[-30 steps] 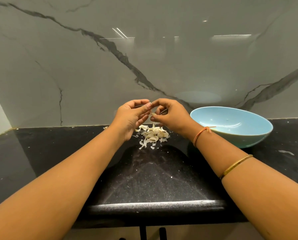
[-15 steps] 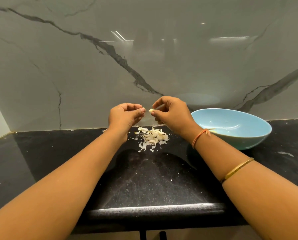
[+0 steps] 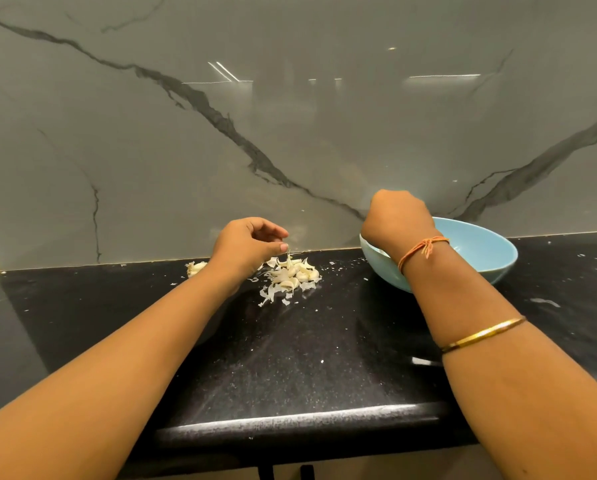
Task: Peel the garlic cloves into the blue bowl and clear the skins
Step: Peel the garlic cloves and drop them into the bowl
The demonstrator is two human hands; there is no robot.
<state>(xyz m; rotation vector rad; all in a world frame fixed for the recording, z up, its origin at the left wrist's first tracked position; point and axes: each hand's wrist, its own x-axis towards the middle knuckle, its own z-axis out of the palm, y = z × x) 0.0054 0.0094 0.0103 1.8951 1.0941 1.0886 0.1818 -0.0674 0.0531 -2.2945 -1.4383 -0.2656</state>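
I see the right hand (image 3: 397, 216) over the near-left rim of the blue bowl (image 3: 480, 251). Half a second ago it was by the left hand, above the skins, and it pinched a small peeled clove. Now it has swung off to the right. Its fingers point down into the bowl behind the back of the hand, so I cannot tell if they are open or closed, and the clove is hidden from me.

The left hand (image 3: 246, 245) has sunk a little lower than before. Its thumb and first finger (image 3: 283, 247) pinch a thin strip of skin (image 3: 288, 254) that hangs down from them. The other fingers are curled loosely.

Right under those fingers, touching the tip of the strip, is the pile of skins (image 3: 290, 277) on the black desk (image 3: 290, 368). The pile has not moved. A bit of garlic (image 3: 195, 267) lies on the desk on the other side of the left hand, away from the fingers.

The bowl sits well to the right of the left fingers and has stayed where it was.
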